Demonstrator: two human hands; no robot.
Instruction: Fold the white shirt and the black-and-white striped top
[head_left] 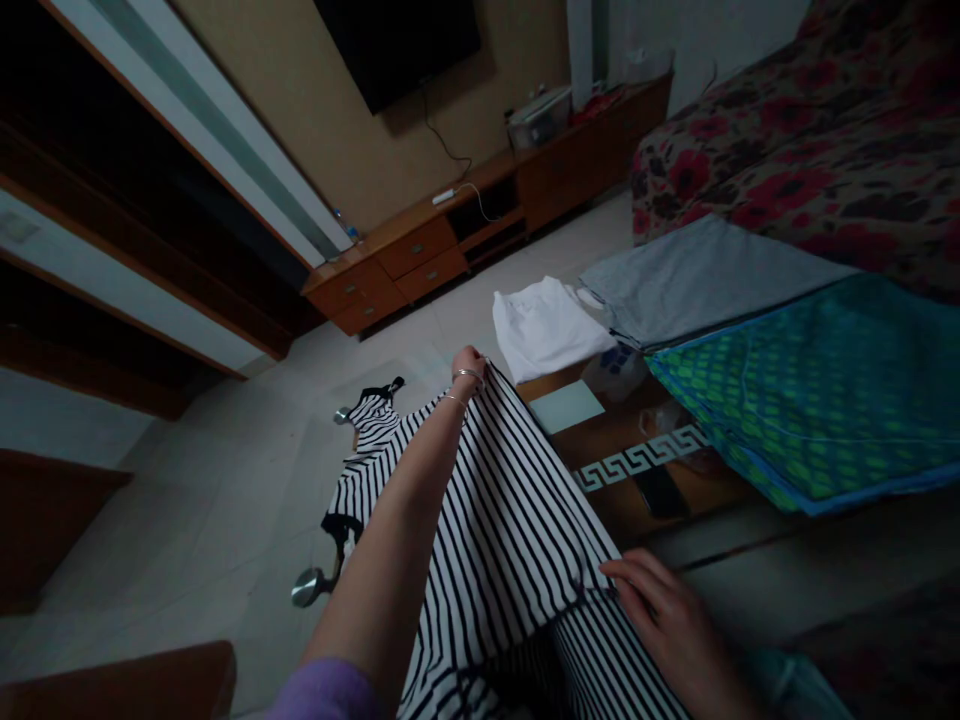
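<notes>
A sleeveless garment (495,500) with black and white stripes and black-trimmed armholes lies spread across a low table (622,480). Whether it is a top or a dress I cannot tell. My left hand (469,364), with bangles at the wrist, is closed on its far edge. At the near end of the same side, my right hand (660,610) pinches the edge between thumb and fingers. The garment's straps point to the left, and its lower part hangs toward me in folds. My left forearm hides some of the middle.
Right of the garment are a folded white cloth (547,325), a grey folded cloth (705,275) and a green-blue one (825,390). A dark phone (661,492) lies on the table. Metal knobs (306,588) show at its left side. Beyond stand a wooden cabinet (420,255) and a flowered sofa (780,130).
</notes>
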